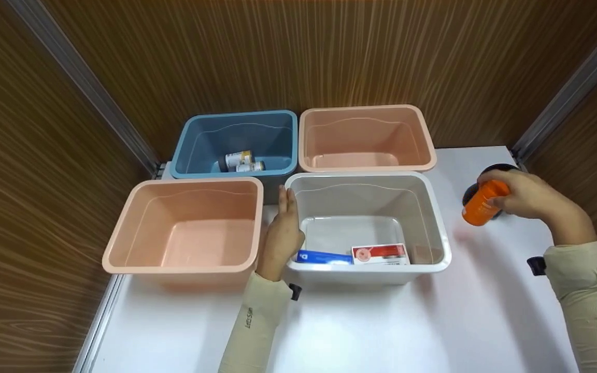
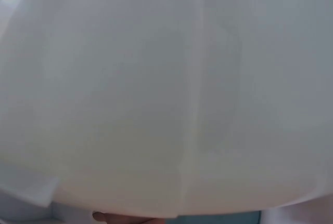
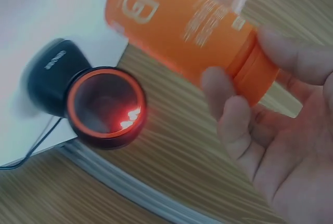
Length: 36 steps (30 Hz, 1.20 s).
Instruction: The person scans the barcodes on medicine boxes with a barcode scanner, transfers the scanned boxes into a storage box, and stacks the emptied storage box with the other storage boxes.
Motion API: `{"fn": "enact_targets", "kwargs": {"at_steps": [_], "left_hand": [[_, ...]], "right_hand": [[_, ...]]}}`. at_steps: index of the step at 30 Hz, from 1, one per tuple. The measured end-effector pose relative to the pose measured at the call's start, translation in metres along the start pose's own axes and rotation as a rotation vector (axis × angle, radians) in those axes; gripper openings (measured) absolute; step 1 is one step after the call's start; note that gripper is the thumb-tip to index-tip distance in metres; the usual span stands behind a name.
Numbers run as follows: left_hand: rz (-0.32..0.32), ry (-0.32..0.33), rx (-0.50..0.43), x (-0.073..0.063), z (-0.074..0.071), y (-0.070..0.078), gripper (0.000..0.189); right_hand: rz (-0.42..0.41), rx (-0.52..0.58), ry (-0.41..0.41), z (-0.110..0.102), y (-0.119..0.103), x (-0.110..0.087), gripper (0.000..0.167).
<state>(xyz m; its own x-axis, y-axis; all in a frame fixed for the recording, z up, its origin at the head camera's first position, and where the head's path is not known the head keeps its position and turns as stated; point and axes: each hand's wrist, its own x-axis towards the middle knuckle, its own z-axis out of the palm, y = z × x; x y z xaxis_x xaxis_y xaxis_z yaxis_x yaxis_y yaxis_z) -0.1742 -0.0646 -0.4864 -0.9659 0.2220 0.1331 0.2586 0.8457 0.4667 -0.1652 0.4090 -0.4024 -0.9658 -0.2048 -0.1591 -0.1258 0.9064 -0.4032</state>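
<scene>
In the head view my right hand holds an orange bottle at the right, tilted over the table. The right wrist view shows the fingers and thumb pinching the bottle by its capped end, a large white letter on its side. Beside it stands a black scanner with an orange ring and a glowing red light. My left hand, fingers straight, lies along the left side of the white bin. That bin holds a blue box and a red and white box.
A peach bin stands left of the left hand. Behind are a blue bin, with small bottles inside, and another peach bin. Wood-patterned panels enclose the white table. The scanner's cable runs leftward.
</scene>
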Motion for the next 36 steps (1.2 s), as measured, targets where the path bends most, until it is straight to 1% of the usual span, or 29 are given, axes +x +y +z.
{"fn": "enact_targets", "kwargs": {"at_steps": [3,6,9,11,14,16,21,25,28,31,34,36], "left_hand": [[-0.007,-0.010,-0.003,0.000,0.000,0.000,0.083],[-0.016,-0.024,-0.025,0.000,0.000,0.000,0.084],[-0.013,-0.026,-0.043,0.000,0.000,0.000,0.084],[-0.006,-0.022,-0.045,0.000,0.000,0.000,0.084],[0.001,-0.022,-0.043,0.000,0.000,0.000,0.084],[0.004,-0.023,-0.039,0.000,0.000,0.000,0.084],[0.008,-0.019,-0.037,-0.001,0.000,0.000,0.085],[0.010,-0.014,-0.034,0.000,0.000,0.000,0.084],[0.012,-0.011,-0.022,0.000,0.000,0.000,0.083],[0.011,-0.011,-0.010,-0.001,0.000,0.000,0.083],[0.009,-0.011,-0.002,-0.001,0.000,0.000,0.083],[0.014,-0.006,-0.006,0.000,0.000,0.000,0.082]], "right_hand": [[-0.004,0.005,-0.021,0.004,0.008,-0.001,0.040],[-0.027,-0.006,-0.007,0.008,0.012,-0.002,0.030],[-0.021,-0.014,0.004,0.011,0.014,-0.002,0.021],[0.005,-0.012,0.002,0.012,0.015,-0.002,0.023],[0.052,-0.004,-0.008,0.013,0.015,-0.002,0.031],[0.068,0.003,-0.011,0.013,0.016,-0.003,0.035],[0.040,0.005,0.000,0.015,0.014,-0.003,0.032],[0.014,0.021,-0.014,0.016,0.011,-0.003,0.031],[0.024,0.023,-0.027,0.017,0.010,-0.004,0.032],[0.053,-0.004,-0.025,0.016,0.009,-0.006,0.033],[0.067,-0.040,-0.013,0.015,0.011,-0.009,0.035],[0.056,-0.066,0.004,0.014,0.012,-0.010,0.035]]}}
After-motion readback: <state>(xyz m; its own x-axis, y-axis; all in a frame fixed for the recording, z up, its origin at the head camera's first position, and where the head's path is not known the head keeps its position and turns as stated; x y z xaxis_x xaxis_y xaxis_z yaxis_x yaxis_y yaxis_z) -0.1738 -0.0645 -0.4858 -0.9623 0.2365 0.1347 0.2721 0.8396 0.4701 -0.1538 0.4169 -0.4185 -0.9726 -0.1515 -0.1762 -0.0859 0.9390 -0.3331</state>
